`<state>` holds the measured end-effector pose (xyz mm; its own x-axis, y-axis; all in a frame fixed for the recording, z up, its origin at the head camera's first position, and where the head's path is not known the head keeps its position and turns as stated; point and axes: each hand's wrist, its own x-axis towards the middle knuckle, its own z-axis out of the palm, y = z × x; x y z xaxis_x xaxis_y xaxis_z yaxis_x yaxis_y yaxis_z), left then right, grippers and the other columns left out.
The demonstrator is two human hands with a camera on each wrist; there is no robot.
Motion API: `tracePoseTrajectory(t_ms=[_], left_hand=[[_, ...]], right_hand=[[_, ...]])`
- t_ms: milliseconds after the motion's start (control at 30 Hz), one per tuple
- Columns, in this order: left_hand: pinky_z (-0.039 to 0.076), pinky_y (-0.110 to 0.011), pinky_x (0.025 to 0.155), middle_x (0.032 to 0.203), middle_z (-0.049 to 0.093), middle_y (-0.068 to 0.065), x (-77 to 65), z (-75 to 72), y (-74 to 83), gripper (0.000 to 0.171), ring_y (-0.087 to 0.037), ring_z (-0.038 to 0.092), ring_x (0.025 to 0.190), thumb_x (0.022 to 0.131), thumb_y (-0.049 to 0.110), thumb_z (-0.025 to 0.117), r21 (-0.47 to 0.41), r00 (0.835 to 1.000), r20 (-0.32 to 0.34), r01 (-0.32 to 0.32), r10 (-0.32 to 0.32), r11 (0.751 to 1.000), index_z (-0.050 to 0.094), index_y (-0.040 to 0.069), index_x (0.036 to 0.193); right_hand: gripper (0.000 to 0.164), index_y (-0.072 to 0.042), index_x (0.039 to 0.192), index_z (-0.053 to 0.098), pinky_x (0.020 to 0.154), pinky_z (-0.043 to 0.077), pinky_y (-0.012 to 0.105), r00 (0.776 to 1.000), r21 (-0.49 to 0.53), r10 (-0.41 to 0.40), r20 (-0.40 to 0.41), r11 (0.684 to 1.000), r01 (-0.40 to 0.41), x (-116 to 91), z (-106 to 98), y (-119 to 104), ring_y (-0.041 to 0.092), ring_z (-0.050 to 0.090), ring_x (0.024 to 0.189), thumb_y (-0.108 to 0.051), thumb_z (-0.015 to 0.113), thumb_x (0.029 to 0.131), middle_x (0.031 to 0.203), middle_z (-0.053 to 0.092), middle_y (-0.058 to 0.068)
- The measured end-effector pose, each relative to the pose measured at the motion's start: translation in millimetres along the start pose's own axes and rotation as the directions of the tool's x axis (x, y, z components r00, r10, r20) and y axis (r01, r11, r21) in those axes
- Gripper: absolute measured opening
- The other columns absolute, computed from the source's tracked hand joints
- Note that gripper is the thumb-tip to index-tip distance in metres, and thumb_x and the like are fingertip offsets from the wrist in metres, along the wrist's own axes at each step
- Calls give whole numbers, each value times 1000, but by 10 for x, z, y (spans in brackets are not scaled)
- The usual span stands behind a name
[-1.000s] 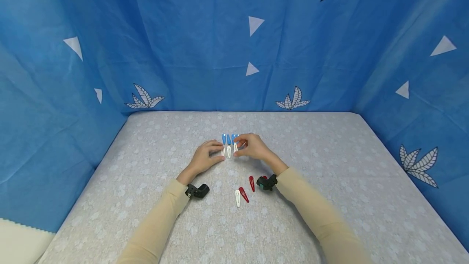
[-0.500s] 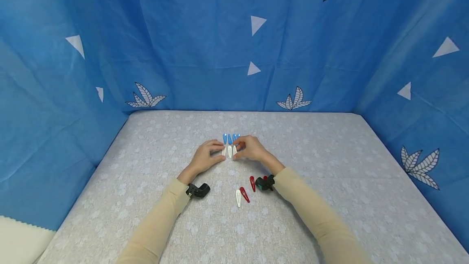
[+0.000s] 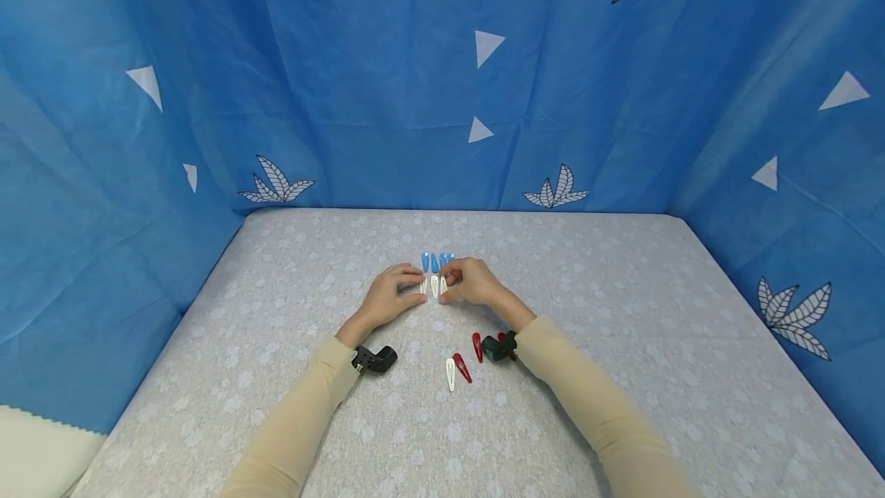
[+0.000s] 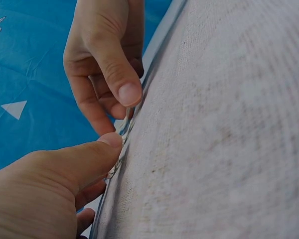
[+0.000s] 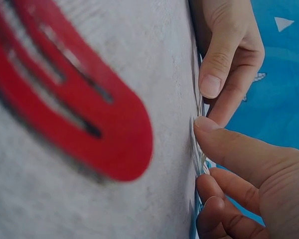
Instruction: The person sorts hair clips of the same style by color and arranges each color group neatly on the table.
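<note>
In the head view, three white snap hair clips stand side by side in a short row. My left hand [image 3: 383, 298] pinches the left white hair clip [image 3: 424, 287] lengthwise between thumb and fingers. My right hand [image 3: 477, 283] holds the right white hair clip [image 3: 443, 286] the same way, its thumb at the near end. Between them lies the middle white hair clip [image 3: 434, 287], close to the right one. Just beyond is a row of several blue hair clips [image 3: 434, 262], the rightmost partly behind my right fingers. Both wrist views show the thumbs close together, the clips mostly hidden.
Nearer to me lie another white hair clip [image 3: 451, 374], a red hair clip [image 3: 462, 367] touching or almost touching it, and a second red one [image 3: 477, 346]. More red shows beneath the right wrist camera [image 3: 499, 346]. A blue curtain [image 3: 415, 98] encloses the patterned table [image 3: 588, 275].
My right hand has lowered its white hair clip and shifted it slightly left, up beside the middle one. The left hand has kept its place.
</note>
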<state>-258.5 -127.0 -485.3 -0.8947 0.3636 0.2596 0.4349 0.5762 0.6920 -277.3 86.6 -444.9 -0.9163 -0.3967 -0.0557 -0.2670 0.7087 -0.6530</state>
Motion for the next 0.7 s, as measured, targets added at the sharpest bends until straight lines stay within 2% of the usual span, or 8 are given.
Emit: tracePoseTrajectory(t_ms=[700], left_hand=[[35,-53,115,133,61,-14,4,0,-16,44,-35,45,136,84,23,77,3,1000,1,3,-3,1000,69,2,121]], right_hand=[[49,-6,118,70,60,43,22,1000,-26,0,4,1000,0,-10,4,-13,12,54,70,-18,87,73,86,65,3]])
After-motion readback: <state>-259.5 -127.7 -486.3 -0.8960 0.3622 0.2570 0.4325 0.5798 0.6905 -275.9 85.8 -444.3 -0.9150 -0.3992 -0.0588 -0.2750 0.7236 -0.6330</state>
